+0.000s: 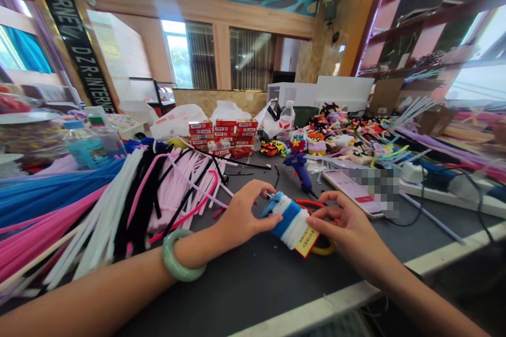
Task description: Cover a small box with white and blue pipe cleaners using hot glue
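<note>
My left hand [244,216] and my right hand [344,224] hold between them a small card wound with blue and white pipe cleaner [290,221]. The left fingers pinch its left end and the right fingers grip the right end, where a yellow label with red edge sticks out. Orange-handled scissors [316,204] lie on the dark table just behind the bundle. A green bangle [179,263] circles my left wrist.
Heaps of pink, white, black and blue pipe cleaners [98,205] cover the table's left. A blue glue gun [301,168], a phone [353,192], stacked red boxes [223,134], a water bottle [287,116], small craft dolls [336,134] and a white power strip [438,184] lie behind. The table's white edge [336,300] runs in front.
</note>
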`<action>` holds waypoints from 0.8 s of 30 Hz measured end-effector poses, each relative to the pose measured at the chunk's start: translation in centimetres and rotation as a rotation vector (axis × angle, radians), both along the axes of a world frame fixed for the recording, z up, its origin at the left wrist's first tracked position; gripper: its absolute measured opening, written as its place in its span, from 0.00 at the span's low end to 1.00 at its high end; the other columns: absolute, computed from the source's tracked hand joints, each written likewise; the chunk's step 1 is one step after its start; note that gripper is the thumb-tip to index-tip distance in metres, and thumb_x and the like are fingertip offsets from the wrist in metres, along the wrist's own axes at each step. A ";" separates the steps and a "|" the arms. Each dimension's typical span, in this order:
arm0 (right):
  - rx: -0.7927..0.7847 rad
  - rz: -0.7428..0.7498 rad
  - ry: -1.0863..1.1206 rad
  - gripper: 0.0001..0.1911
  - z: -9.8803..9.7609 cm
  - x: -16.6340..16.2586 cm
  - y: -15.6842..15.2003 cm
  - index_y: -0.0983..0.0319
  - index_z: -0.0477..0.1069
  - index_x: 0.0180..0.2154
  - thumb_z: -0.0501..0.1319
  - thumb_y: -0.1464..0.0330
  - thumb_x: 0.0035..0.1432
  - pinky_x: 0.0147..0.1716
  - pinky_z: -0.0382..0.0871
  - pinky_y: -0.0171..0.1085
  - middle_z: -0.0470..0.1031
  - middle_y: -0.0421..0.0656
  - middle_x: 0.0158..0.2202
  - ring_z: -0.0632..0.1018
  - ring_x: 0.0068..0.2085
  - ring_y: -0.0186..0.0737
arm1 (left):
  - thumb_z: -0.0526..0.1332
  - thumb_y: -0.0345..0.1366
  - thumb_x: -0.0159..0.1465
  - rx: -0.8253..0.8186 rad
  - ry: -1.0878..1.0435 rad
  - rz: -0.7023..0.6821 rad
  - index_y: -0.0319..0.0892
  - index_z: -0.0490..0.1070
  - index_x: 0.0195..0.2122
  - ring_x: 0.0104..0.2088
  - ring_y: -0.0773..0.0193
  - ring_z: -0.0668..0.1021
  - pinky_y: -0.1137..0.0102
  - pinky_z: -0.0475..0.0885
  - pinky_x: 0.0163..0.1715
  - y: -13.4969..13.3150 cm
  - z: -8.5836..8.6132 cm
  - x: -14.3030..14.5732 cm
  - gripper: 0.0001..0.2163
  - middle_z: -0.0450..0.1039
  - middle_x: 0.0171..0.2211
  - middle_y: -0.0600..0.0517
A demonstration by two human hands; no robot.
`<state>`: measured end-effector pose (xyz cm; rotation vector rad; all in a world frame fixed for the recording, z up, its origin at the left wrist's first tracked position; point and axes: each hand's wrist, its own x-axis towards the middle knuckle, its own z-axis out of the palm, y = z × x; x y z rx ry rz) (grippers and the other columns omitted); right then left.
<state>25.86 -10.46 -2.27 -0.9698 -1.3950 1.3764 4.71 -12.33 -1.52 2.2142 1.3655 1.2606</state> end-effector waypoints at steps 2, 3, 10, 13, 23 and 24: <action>-0.054 0.001 0.064 0.31 0.0 -0.1 -0.1 0.58 0.60 0.35 0.75 0.58 0.34 0.23 0.65 0.32 0.73 0.32 0.22 0.76 0.23 0.36 | 0.66 0.35 0.52 0.031 0.001 0.000 0.42 0.68 0.39 0.38 0.61 0.74 0.68 0.69 0.36 0.0 0.0 0.0 0.14 0.72 0.39 0.50; -0.082 0.003 0.096 0.31 0.0 -0.2 -0.1 0.58 0.60 0.35 0.76 0.59 0.33 0.23 0.65 0.32 0.72 0.32 0.21 0.75 0.22 0.35 | 0.66 0.35 0.52 0.045 0.003 -0.004 0.42 0.68 0.39 0.37 0.61 0.73 0.68 0.69 0.35 0.0 0.0 0.0 0.14 0.72 0.38 0.51; -0.164 0.004 0.297 0.27 -0.5 -0.4 0.2 0.59 0.63 0.34 0.76 0.64 0.35 0.26 0.69 0.32 0.74 0.33 0.23 0.75 0.25 0.33 | 0.64 0.35 0.56 0.157 0.001 -0.028 0.41 0.70 0.36 0.36 0.62 0.73 0.68 0.69 0.37 0.0 -0.3 -0.2 0.08 0.70 0.36 0.50; -0.186 0.019 0.331 0.25 -1.0 -0.1 0.4 0.59 0.63 0.35 0.76 0.66 0.37 0.29 0.70 0.33 0.78 0.37 0.29 0.76 0.28 0.34 | 0.63 0.36 0.58 0.184 0.024 -0.033 0.42 0.73 0.39 0.40 0.61 0.73 0.66 0.70 0.43 0.0 -0.4 -0.4 0.08 0.69 0.38 0.49; -0.188 0.090 0.303 0.27 -0.8 0.1 0.5 0.59 0.62 0.32 0.77 0.65 0.35 0.26 0.70 0.32 0.74 0.33 0.23 0.75 0.25 0.32 | 0.63 0.35 0.60 0.236 0.007 -0.076 0.39 0.78 0.37 0.35 0.63 0.76 0.68 0.72 0.39 0.7 -1.0 -0.7 0.07 0.73 0.34 0.48; -0.182 0.096 0.299 0.27 -0.8 0.1 0.5 0.59 0.62 0.32 0.77 0.65 0.34 0.25 0.69 0.31 0.73 0.32 0.22 0.74 0.24 0.32 | 0.64 0.34 0.60 0.234 0.003 -0.085 0.39 0.78 0.36 0.34 0.64 0.76 0.69 0.72 0.38 0.8 -1.1 -0.7 0.06 0.73 0.33 0.49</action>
